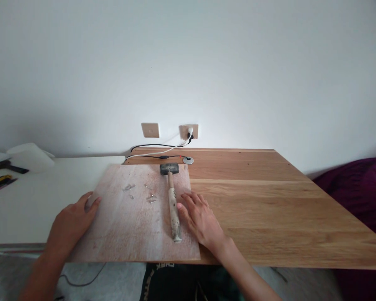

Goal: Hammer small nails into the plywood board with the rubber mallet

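Mallet (173, 205), blunt dark head, worn whitish handle, lies near R edge of stained flat board (125, 230); long axis runs away from person, head far. Small shiny pcs (151, 198) beside, type unclear. R hand (202, 219) open, nothing held, by handle; L hand (70, 221) half open, touching board's L edge, some fingers hidden.

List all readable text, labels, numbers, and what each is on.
"CH" and "ESTN": pale lettering on the black garment in the lap; the letters around them are too unclear to read.
Mallet handle: dark marks, too small and blurred to read.
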Demonstrator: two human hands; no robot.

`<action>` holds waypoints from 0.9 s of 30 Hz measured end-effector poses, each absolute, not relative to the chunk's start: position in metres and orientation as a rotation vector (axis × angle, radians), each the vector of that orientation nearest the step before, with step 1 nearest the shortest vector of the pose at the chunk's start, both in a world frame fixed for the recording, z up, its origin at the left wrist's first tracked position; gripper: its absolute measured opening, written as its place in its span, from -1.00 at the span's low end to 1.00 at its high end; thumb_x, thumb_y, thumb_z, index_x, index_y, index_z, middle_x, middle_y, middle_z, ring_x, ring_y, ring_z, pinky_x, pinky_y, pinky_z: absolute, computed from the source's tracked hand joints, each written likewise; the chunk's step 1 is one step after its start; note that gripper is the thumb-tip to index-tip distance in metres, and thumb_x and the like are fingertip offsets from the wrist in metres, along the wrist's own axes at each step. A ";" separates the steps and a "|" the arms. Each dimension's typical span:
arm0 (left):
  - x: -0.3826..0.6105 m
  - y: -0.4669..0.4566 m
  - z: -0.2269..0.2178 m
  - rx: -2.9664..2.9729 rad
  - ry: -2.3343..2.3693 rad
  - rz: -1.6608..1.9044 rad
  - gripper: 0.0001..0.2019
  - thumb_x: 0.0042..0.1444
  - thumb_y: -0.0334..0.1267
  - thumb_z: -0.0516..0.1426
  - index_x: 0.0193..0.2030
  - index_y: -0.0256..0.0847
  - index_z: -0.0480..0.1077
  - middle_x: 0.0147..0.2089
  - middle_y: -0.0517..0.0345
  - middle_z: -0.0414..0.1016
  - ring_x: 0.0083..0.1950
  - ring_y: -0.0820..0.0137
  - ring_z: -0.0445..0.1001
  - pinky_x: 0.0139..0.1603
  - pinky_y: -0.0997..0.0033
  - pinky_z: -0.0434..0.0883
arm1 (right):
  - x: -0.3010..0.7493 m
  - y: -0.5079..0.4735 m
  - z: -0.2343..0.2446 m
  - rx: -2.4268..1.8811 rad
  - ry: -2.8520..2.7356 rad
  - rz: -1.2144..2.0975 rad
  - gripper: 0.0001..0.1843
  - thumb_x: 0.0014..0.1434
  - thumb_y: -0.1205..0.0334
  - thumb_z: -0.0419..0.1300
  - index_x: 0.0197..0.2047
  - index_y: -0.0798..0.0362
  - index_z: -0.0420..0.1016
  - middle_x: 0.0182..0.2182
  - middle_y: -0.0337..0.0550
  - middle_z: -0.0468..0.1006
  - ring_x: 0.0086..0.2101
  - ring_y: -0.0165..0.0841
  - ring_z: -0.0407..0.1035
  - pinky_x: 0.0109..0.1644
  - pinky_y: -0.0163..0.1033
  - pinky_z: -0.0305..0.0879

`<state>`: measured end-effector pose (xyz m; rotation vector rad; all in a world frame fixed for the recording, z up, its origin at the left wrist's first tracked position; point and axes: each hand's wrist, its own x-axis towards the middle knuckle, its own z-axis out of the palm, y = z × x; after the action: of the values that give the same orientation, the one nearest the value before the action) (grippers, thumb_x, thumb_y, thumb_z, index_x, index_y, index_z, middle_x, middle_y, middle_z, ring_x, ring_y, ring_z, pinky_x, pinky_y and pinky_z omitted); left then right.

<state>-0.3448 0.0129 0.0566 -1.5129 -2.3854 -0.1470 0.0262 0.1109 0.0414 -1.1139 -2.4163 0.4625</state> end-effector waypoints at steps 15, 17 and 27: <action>-0.232 0.021 0.033 -1.860 -2.252 -0.290 -0.51 0.44 0.03 -0.11 0.07 -0.15 0.57 -0.20 -0.04 0.72 -0.26 0.11 0.69 -0.21 0.22 0.52 | 0.165 0.119 0.041 -1.405 -2.294 0.333 -0.49 0.56 -0.08 -0.16 -0.12 -0.04 0.54 -0.17 -0.03 0.65 -0.10 -0.14 0.53 0.07 -0.01 0.39; -0.216 0.027 0.031 -1.915 -2.236 -0.370 -0.52 0.43 0.04 -0.09 0.04 -0.15 0.58 -0.22 -0.03 0.72 -0.27 0.12 0.69 -0.23 0.25 0.51 | 0.187 0.121 0.038 -1.441 -2.278 0.299 -0.49 0.55 -0.10 -0.15 -0.09 -0.05 0.56 -0.14 -0.02 0.67 -0.08 -0.13 0.54 0.08 -0.01 0.40; -0.156 0.051 0.018 -2.193 -2.022 -0.745 -0.60 0.44 0.06 0.00 -0.01 -0.12 0.56 -0.35 0.12 0.66 -0.38 0.28 0.64 -0.34 0.37 0.50 | 0.258 0.115 0.035 -1.624 -2.039 0.359 -0.53 0.47 -0.19 -0.04 0.02 -0.10 0.57 0.00 0.01 0.70 -0.01 -0.10 0.60 0.08 0.01 0.52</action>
<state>-0.1558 0.0510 0.0181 -2.1932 -2.0216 -0.7454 0.2584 0.1155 0.0351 -1.6236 -2.0392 0.3585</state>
